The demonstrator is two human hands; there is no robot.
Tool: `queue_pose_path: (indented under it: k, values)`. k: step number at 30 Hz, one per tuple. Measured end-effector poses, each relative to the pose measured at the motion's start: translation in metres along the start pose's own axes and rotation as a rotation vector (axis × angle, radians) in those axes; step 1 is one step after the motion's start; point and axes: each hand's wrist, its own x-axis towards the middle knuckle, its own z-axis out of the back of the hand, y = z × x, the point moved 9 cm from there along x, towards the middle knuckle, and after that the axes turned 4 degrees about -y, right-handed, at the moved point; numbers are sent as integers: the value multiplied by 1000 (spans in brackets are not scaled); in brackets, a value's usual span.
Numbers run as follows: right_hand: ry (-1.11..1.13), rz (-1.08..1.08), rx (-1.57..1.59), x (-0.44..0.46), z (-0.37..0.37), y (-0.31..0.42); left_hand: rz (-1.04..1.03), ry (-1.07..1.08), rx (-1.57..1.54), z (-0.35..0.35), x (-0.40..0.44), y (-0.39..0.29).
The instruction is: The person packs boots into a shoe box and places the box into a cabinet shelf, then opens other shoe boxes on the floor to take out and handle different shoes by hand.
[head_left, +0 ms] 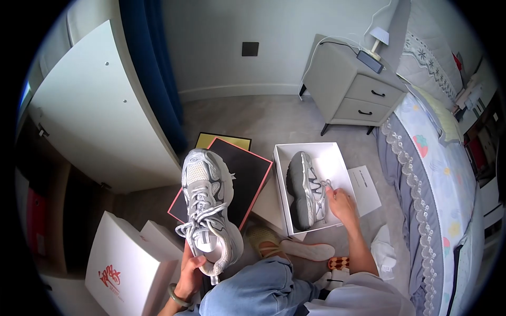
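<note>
A silver-white running sneaker [206, 203] is held up, toe pointing away from me. My left hand [190, 269] is closed on its heel, with the thumb at the collar. To the right, an open white shoebox [331, 156] on the floor contains a second sneaker [303, 195] lying on its side, with its dark grey sole turned left. My right hand [343, 204] reaches over the box's right side. Its fingers are pinched together on the shoelace [324, 184] of that second sneaker.
A black lid with a red edge [253, 174] lies beneath the held sneaker. White boxes [121, 263] stand at lower left, below an open cabinet door [105, 110]. A paper sheet [365, 189] and crumpled tissue paper [383, 253] lie right of the shoebox. Beyond are a nightstand [342, 89] and bed [437, 174].
</note>
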Motion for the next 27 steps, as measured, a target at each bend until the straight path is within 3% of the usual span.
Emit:
queue_pose_path:
  k: [1, 2, 4, 5, 6, 7, 10, 22, 24, 25, 26, 27]
  values:
    - [207, -27, 145, 27, -45, -29, 5, -9, -6, 0, -1, -1]
    - [209, -30, 148, 35, -63, -36, 7, -19, -11, 0, -2, -2]
    - [249, -190, 689, 43, -95, -48, 10, -37, -4, 3, -2, -1]
    - [250, -188, 691, 53, -111, -54, -26, -53, 21, 8, -1, -1]
    - [268, -246, 890, 61, -130, -64, -59, -71, 44, 11, -2, -2]
    - [285, -307, 1088, 57, -132, -59, -57, -74, 45, 12, -3, -2]
    - [355, -296, 1208, 43, -114, -34, -70, -82, 78, 13, -3, -5]
    - [556, -220, 1083, 21, -151, -14, -9, -25, 33, 2, -4, -7]
    - [16, 112, 251, 21, -91, -5, -38, 8, 45, -2, -4, -12]
    - [-194, 243, 72, -8, -47, 27, -61, 15, 48, -2, -4, -14]
    - [-199, 253, 76, -16, -38, 39, -85, 24, 51, -4, -3, -16]
    - [-232, 442, 130, -28, -28, 61, -98, 15, 61, -2, -3, -17]
